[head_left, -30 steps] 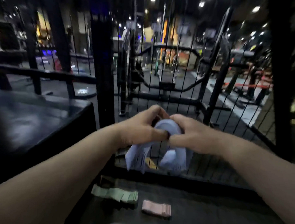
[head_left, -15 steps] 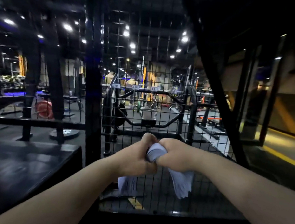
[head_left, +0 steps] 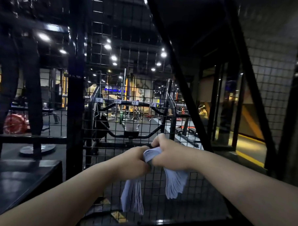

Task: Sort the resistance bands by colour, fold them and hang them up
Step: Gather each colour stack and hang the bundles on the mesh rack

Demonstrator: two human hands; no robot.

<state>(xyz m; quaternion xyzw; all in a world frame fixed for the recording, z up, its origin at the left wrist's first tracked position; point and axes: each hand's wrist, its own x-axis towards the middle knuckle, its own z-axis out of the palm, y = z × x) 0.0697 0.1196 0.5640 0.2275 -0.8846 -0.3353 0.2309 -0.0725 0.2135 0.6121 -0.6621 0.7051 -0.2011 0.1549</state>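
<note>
A black platform [head_left: 13, 180] with a glossy, reflective top fills the lower left, its far corner close to a black upright post [head_left: 75, 109]. A black ledge [head_left: 174, 225] runs along the bottom edge beneath a wire mesh panel [head_left: 122, 77]. Beyond the mesh, the dark gym floor [head_left: 144, 128] carries a flat round disc [head_left: 37, 149] near the platform, a red weight plate [head_left: 14, 124] upright further back, and a yellow-and-black marking [head_left: 118, 215] low down.

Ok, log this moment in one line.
left hand, right hand: both grip pale blue bands at fold | ends: hanging down | place: before wire mesh | hung: cannot tell
</note>
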